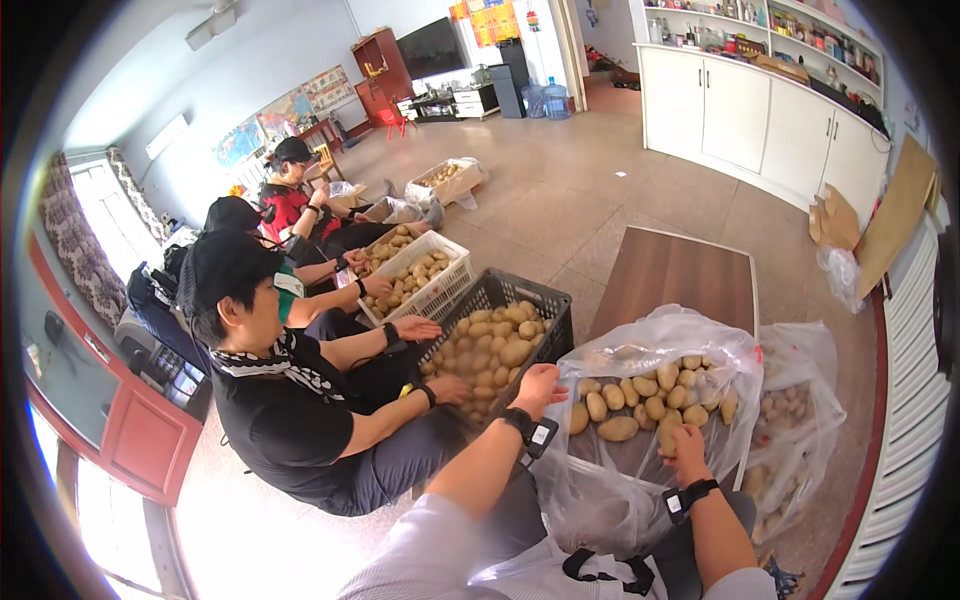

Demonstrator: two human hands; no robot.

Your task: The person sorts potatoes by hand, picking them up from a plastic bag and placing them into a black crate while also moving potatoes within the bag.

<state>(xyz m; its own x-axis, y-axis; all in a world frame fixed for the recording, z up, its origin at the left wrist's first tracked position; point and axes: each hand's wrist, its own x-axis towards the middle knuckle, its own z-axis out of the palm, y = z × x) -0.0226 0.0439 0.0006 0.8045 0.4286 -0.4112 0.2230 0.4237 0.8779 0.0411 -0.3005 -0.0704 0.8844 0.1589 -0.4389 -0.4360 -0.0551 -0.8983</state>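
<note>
In front of me, a clear plastic bag lines a box of potatoes. My left hand is at the bag's left edge, its fingers curled together against the plastic. Low in the box, my right hand has its fingers around a potato on the near side of the pile. A dark watch-like device is strapped on each of my wrists. Just left of my left hand stands a black crate of potatoes, where a co-worker's hands are at work.
More potatoes lie in a plastic bag on my right. A brown board is beyond my box. Co-workers sit in a row on the left by a white crate. White cabinets line the far right; cardboard leans nearby.
</note>
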